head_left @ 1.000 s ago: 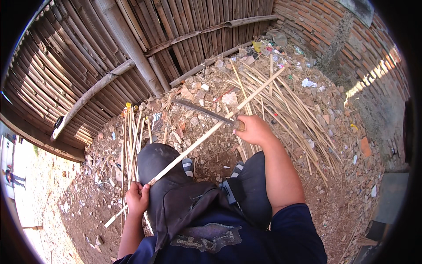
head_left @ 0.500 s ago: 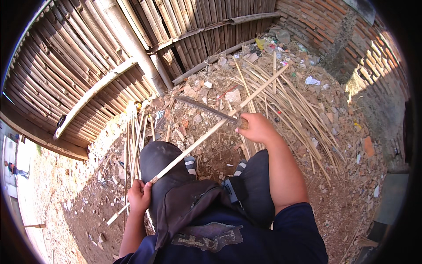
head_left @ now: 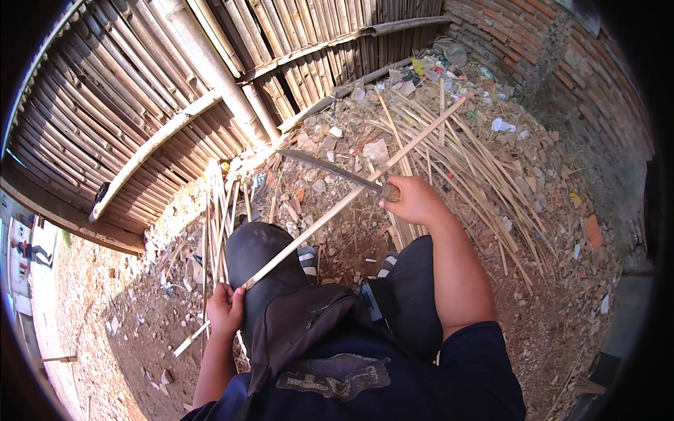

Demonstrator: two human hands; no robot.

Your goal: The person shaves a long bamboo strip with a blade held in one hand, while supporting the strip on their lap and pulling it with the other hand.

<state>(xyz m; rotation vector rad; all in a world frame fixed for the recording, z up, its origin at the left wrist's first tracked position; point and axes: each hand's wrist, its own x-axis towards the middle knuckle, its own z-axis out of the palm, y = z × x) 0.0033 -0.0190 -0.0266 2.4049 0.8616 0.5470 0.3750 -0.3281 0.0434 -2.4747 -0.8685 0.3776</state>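
My left hand (head_left: 225, 309) is closed round the near part of a long pale bamboo strip (head_left: 316, 226). The strip slants up to the right across my left knee, its short lower end poking out past the hand. In my right hand (head_left: 413, 200) is the wooden handle of a machete (head_left: 328, 167), its dark blade pointing up and to the left. Blade and strip cross just left of that hand, and they appear to touch. My right fingers are wrapped round the handle, which they partly hide.
A pile of split bamboo strips (head_left: 477, 182) lies on the rubble at the right, and more strips (head_left: 219, 210) lie beside my left knee. A bamboo wall (head_left: 126, 119) rises at the far left, a brick wall (head_left: 590, 91) at the right. Far left, a person (head_left: 34, 252) is in the sunlight.
Both hands keep their grip, and the strip and machete stay crossed in nearly the same place. The whole view has shifted slightly. The distant person's pose has changed.
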